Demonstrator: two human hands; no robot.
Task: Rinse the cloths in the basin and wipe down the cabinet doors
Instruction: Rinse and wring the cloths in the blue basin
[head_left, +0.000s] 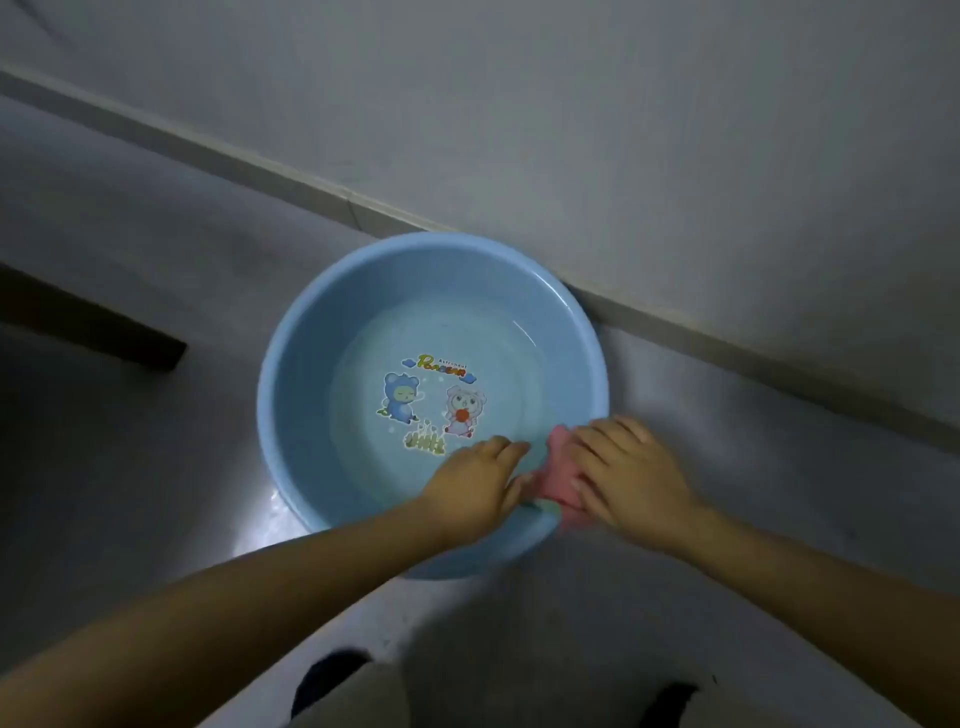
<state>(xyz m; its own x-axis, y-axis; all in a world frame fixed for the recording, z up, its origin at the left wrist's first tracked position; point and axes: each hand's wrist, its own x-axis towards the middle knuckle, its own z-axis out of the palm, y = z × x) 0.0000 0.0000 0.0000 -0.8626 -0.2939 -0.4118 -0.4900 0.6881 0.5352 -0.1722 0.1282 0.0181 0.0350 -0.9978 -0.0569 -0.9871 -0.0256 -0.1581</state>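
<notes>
A light blue plastic basin (291, 374) stands on the grey floor against the wall, with shallow water and a cartoon picture on its bottom. A pink cloth (558, 470) lies over the basin's near right rim, with a pale green cloth edge (548, 506) under it. My left hand (475, 480) reaches inside the basin and grips the cloth's left side. My right hand (631, 470) lies on the cloth's right side with its fingers bent over it. Most of the cloth is hidden between the two hands.
A grey wall (675, 130) with a skirting strip runs diagonally behind the basin. A dark furniture leg or bar (93, 322) juts in at the left. Two dark shoes (327, 680) show at the bottom edge. A wet patch glistens left of the basin.
</notes>
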